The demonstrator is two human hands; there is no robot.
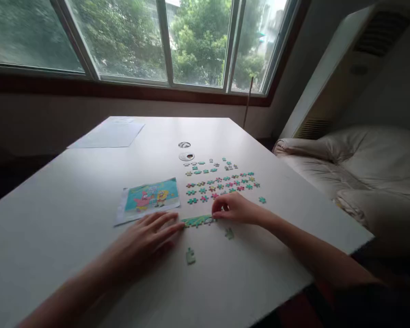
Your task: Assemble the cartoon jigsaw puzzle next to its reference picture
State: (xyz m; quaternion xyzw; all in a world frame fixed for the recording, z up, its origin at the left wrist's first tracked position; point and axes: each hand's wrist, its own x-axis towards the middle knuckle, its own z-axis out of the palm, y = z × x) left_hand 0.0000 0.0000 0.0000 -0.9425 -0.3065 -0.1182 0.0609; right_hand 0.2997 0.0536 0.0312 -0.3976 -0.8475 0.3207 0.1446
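Note:
A joined strip of jigsaw puzzle pieces, mostly green, lies flat on the white table. My left hand rests on the tabletop with its fingers stretched out, the index fingertip touching the strip's left end. At the strip's right end, the thumb and index finger of my right hand pinch a small puzzle piece, mostly hidden by the fingertips. Two loose greyish-green pieces, one puzzle piece nearer me and another piece below my right hand, lie apart from the strip.
Rows of loose puzzle pieces spread beyond my right hand, with a single piece to the right. A cartoon picture sheet lies behind my left hand. Two round items and a paper sheet are farther back. A sofa stands right.

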